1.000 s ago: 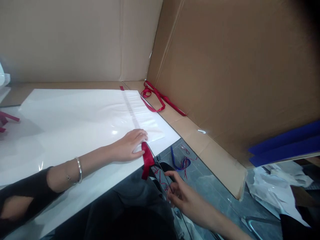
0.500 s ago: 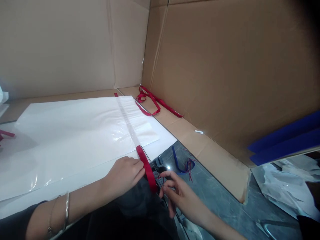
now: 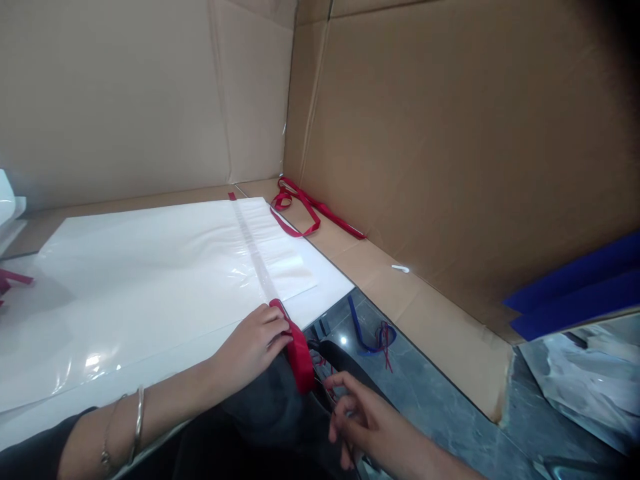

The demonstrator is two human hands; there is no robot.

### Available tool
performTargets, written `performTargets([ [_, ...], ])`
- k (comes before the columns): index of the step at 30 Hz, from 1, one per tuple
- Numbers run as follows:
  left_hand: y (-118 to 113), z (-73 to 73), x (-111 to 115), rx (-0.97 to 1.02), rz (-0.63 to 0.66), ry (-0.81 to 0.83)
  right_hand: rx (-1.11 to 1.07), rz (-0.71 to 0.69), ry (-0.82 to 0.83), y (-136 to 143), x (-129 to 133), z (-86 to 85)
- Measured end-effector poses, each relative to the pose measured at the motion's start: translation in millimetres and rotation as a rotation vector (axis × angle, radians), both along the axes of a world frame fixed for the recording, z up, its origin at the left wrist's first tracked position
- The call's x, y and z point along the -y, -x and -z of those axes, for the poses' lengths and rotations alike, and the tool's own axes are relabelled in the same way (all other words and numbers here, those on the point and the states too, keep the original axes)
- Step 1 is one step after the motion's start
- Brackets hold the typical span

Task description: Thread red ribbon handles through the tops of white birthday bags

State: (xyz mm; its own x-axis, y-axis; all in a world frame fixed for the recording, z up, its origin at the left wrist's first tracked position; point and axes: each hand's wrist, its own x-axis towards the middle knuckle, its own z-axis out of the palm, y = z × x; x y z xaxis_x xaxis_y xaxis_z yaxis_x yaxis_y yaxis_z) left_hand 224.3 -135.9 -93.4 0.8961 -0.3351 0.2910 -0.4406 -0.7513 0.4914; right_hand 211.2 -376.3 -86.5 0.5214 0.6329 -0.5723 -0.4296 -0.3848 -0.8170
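Observation:
A white plastic sheet or bag [image 3: 150, 280] lies flat, with a translucent strip [image 3: 253, 250] running across it. At the strip's near end a red ribbon [image 3: 301, 363] hangs over the edge towards my lap. My left hand [image 3: 257, 337] pinches this ribbon just below the sheet's edge. To the right and lower, my right hand [image 3: 357, 417] has its fingers curled near the ribbon's lower end. A thin dark line, cord or wire, runs along the ribbon to its fingers; what they hold is too fine to make out. A short red end [image 3: 232, 196] sticks out at the strip's far end.
Tall cardboard walls [image 3: 440, 133] enclose the back and right. A loose red ribbon [image 3: 320, 207] and a small white hook-shaped piece [image 3: 401, 269] lie on the cardboard ledge. Blue strips [image 3: 575, 293] are at the right. A blue ribbon [image 3: 360, 333] and red threads lie on the floor.
My right hand has moved slightly down and to the right, away from the ribbon. My left hand keeps its pinch on the red ribbon. The view has shifted a little.

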Motion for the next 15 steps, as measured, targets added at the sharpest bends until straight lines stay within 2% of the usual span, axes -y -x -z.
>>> performTargets([
  [3, 1.0, -0.6, 0.0, 0.06, 0.012, -0.002, -0.003, -0.086, 0.056, 7.5, 9.9, 1.0],
  [6, 4.1, -1.8, 2.8, 0.216, 0.052, -0.1, 0.017, -0.073, 0.03, 7.6, 6.6, 1.9],
  [8, 6.4, -3.0, 4.9, 0.298, 0.071, -0.168, 0.054, -0.028, 0.003, -2.4, -6.1, 0.1],
  [11, 8.5, -4.8, 6.4, 0.381, 0.083, -0.223, 0.174, 0.017, -0.027, -32.1, -38.0, -6.4],
  [15, 8.3, -5.1, 4.5, 0.413, 0.095, -0.222, 0.364, -0.008, 0.009, -71.7, -76.9, -14.4],
])
